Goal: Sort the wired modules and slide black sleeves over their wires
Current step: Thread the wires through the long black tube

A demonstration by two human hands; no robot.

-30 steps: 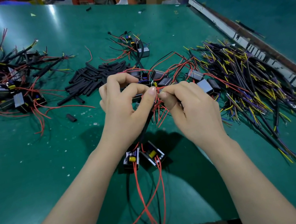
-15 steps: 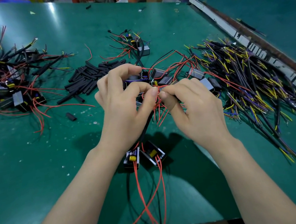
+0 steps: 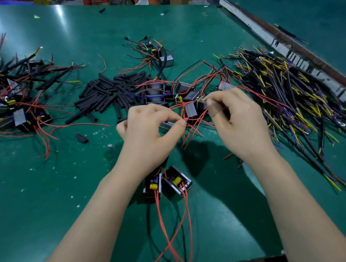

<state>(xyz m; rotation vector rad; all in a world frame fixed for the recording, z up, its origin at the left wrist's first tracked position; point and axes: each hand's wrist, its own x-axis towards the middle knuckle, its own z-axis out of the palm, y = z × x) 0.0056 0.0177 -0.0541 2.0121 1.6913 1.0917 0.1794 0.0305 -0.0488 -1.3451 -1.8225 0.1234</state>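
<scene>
My left hand (image 3: 147, 134) pinches a bunch of red wires (image 3: 189, 126) between thumb and forefinger over the middle of the green table (image 3: 43, 208). My right hand (image 3: 237, 120) pinches the end of a thin wire just to the right, its fingers curled. Small black modules (image 3: 191, 109) with red leads lie between and behind the hands. Two modules (image 3: 167, 184) with yellow parts lie below my left wrist, their red wires (image 3: 172, 233) trailing to the near edge. A heap of short black sleeves (image 3: 111, 93) lies behind my left hand.
A tangle of modules with sleeved wires (image 3: 3, 98) sits at the far left. A big pile of black, yellow and purple wires (image 3: 293, 93) spreads at the right, beside a metal rail (image 3: 270, 34). A small module group (image 3: 155, 52) lies further back. One loose sleeve (image 3: 81, 138) lies left of my hands.
My hands have drawn apart. The fingertips that met over the red wires now stand a hand's width from each other, the right hand moved rightward with a wire end.
</scene>
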